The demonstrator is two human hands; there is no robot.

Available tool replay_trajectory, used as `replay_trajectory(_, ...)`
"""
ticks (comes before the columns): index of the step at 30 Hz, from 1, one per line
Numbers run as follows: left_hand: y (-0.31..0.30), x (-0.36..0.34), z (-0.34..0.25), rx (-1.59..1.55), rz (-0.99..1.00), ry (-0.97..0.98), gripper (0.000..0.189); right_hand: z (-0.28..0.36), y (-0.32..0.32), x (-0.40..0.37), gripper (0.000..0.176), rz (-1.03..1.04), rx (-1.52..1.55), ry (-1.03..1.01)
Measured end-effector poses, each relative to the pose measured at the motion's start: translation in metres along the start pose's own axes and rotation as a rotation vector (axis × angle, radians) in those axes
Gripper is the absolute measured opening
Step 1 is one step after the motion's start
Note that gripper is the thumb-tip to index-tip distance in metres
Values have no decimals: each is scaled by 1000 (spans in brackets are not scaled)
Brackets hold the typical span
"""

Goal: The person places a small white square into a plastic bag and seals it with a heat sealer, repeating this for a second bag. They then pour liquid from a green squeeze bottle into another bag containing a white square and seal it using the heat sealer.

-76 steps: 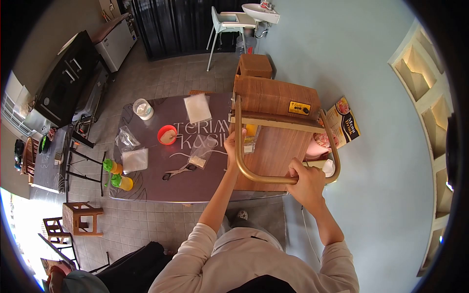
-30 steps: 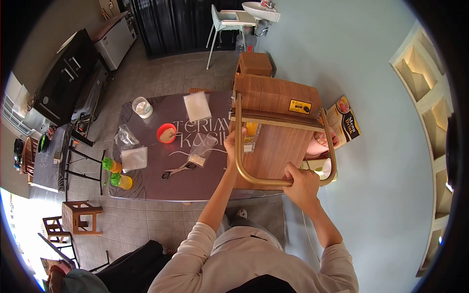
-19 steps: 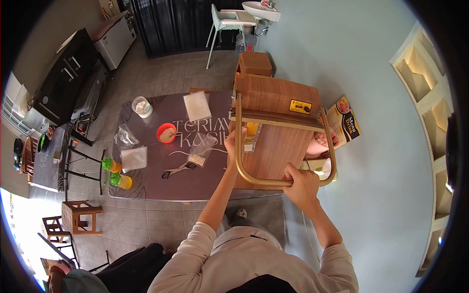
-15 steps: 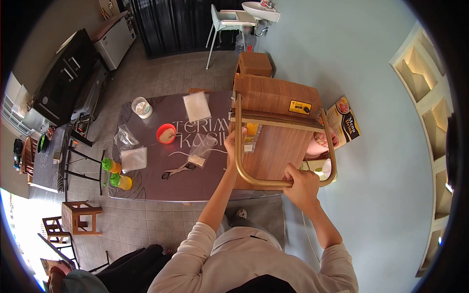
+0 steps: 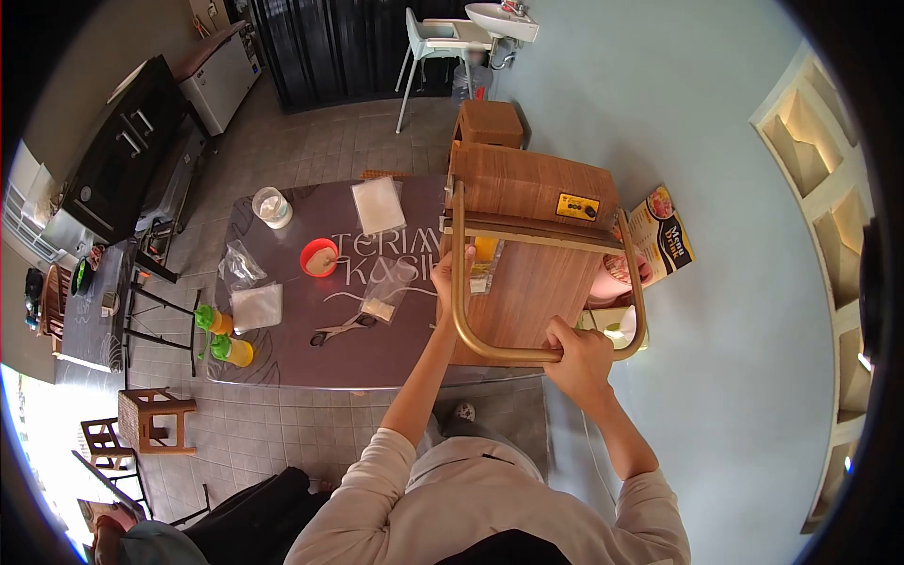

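Observation:
My right hand (image 5: 581,358) is wrapped round the front bar of a gold-coloured metal handle (image 5: 513,354). This handle belongs to a wood-patterned machine (image 5: 537,184) with a yellow label. My left hand (image 5: 443,280) is at the machine's left side, partly behind the handle; what its fingers hold is hidden. Beside it, a clear packet (image 5: 485,264) with yellow and pale contents lies at the machine's front edge. To the left on the dark table are a small bag of pale powder (image 5: 379,309), scissors (image 5: 343,329) and a red bowl (image 5: 318,257) of powder.
Clear plastic bags (image 5: 379,205), a white tub (image 5: 272,208) and green-capped bottles (image 5: 232,350) stand or lie on the table (image 5: 311,363). A menu (image 5: 662,237) leans by the wall. A person in dark clothes (image 5: 268,518) is at the lower left.

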State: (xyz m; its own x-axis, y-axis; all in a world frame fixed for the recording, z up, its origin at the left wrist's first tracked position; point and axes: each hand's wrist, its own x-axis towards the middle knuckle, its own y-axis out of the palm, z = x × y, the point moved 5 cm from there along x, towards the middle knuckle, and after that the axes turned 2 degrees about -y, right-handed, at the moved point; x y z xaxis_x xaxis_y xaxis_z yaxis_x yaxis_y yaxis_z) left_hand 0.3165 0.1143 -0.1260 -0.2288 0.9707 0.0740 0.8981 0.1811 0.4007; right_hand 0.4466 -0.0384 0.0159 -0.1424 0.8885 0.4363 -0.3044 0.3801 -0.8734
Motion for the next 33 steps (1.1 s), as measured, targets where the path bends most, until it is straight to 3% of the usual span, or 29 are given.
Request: replay_trajectory(33, -2, 2, 4, -16, 36, -34, 24, -2, 7, -2, 22, 54, -44, 40)
